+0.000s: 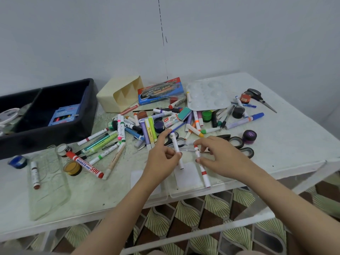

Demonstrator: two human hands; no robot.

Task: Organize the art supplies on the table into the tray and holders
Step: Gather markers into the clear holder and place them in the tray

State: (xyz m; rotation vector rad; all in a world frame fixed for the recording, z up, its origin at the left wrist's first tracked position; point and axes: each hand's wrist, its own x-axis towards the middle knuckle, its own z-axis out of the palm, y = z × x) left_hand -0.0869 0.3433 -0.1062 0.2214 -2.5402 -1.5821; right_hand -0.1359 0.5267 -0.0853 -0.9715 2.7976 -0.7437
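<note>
Your left hand (161, 160) pinches 1 white pen (175, 143); your right hand (222, 157) pinches 1 red-banded pen (204, 173), both right of the red marker (84, 164) labelled "WHITEBOARD MARKER 500".

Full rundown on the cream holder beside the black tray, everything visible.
The cream holder looks like smooth plastic, a boxy organizer tipped on its side on the table. Its open mouth faces right, showing three compartments split by dividers; nothing shows inside. It lies at the back, between the black tray and the blue watercolour box, whose left end overlaps the opening. Contact with the tray is unclear.
</note>
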